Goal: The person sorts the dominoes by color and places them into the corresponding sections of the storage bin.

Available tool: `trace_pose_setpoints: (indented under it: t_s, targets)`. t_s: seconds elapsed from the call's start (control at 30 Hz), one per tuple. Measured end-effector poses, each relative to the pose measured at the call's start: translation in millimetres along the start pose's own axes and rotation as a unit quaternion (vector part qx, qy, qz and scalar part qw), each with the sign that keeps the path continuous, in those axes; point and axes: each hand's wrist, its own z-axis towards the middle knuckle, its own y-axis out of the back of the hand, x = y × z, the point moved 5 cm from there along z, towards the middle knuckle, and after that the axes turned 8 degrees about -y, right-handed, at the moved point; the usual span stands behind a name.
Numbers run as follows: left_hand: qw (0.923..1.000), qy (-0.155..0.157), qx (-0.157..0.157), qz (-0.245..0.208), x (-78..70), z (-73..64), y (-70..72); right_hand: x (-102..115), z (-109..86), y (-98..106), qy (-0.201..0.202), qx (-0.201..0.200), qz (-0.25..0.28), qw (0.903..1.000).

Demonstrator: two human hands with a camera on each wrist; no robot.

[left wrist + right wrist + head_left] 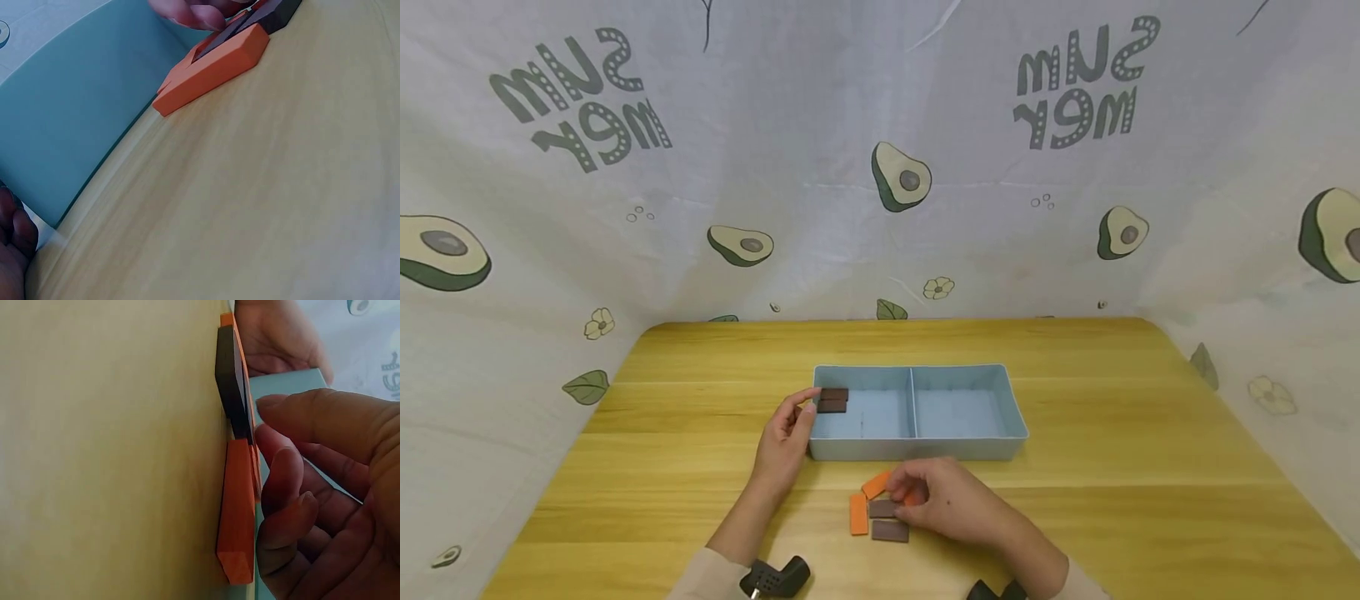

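At the left end of a light-blue two-compartment box, my left hand rests its index finger and thumb tips on the rim, other fingers loosely bent. My right hand hovers low over a small group of flat blocks, thumb and index finger apart. Its thumb tip is close to the right end of a dark brown block. Another brown block lies nearer me. An orange block stands at the group's left, with a tilted orange block behind. More orange shows between the right fingers, partly hidden.
Two dark brown blocks lie side by side in the left compartment against its left wall. A divider splits the box. Wood-grain table surrounds it, and a printed cloth hangs behind and along both sides.
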Motion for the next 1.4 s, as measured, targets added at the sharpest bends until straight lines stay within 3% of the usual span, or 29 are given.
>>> trace_pose_setpoints:
  t_s: [0.67,1.17,1.4]
  targets:
    - [1.0,-0.005,0.004,0.005,2.1,-2.3,4.2,6.5,-3.5,-5.8,0.022,-0.02,-0.078,0.9965]
    - [1.0,-0.004,0.005,0.007,0.7,-1.4,4.1,14.1,-9.1,2.0,0.054,-0.016,-0.04,0.9976]
    - [1.0,-0.005,-0.001,0.009,0.7,-0.6,2.7,22.0,-12.3,11.1,0.055,-0.023,0.014,0.9981]
